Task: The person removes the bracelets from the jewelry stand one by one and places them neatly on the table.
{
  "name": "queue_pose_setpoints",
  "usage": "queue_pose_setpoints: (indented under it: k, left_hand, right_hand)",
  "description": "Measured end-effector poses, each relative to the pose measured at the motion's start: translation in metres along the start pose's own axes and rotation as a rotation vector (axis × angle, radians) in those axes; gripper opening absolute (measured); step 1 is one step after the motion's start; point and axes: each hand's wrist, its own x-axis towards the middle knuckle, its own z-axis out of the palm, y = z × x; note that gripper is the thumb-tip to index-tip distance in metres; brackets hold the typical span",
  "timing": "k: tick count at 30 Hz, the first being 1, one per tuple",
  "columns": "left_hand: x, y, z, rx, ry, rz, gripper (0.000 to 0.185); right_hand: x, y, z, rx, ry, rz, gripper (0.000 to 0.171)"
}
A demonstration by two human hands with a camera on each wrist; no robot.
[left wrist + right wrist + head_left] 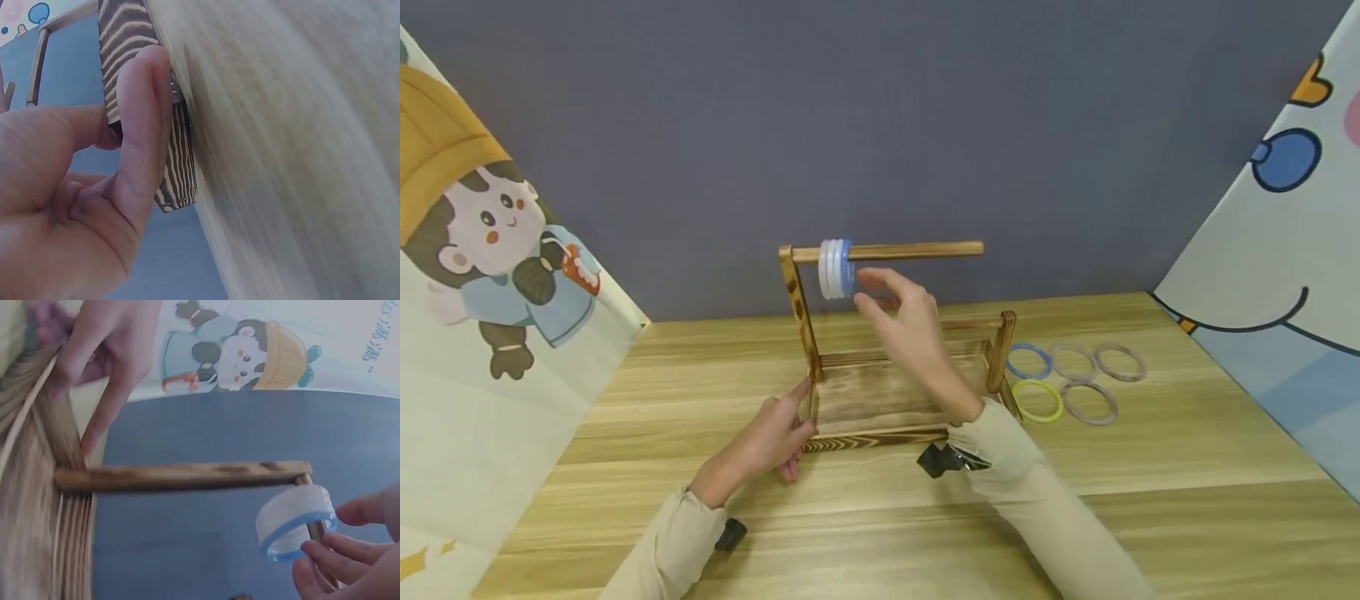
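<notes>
Four rings (pixel 837 268) on rod (pixel 917 249) at frame centre; right hand (pixel 904 321) fingertips pinch the blue one. Left hand (pixel 771 437) grips rack base (pixel 880 437). Five rings (pixel 1075 382) remain on worktop (pixel 1150 467), right.

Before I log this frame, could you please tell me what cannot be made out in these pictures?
- Head view: whether the right hand touches the blue ring on the wooden rod; its fingers cover the contact.
- Left wrist view: the wooden stand is cut off by the frame edge and covered by the left hand.
- Right wrist view: the stacked rings blur together, so no count.
</notes>
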Motion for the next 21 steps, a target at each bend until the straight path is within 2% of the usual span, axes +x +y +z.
queue_pose_setpoints:
  k: [6, 12, 21]
  left_hand:
    - [0.002, -0.002, 0.001, 0.008, 0.003, -0.006, 0.074]
    - [0.003, -0.002, 0.000, 0.011, -0.008, -0.017, 0.074]
    - [0.003, -0.001, 0.000, 0.010, -0.013, -0.016, 0.075]
  right_hand:
    - [-0.003, 0.001, 0.007, -0.020, -0.065, 0.013, 0.041]
    - [-0.005, 0.003, 0.014, -0.048, -0.094, 0.016, 0.045]
    - [-0.005, 0.005, 0.019, -0.027, 0.002, -0.035, 0.037]
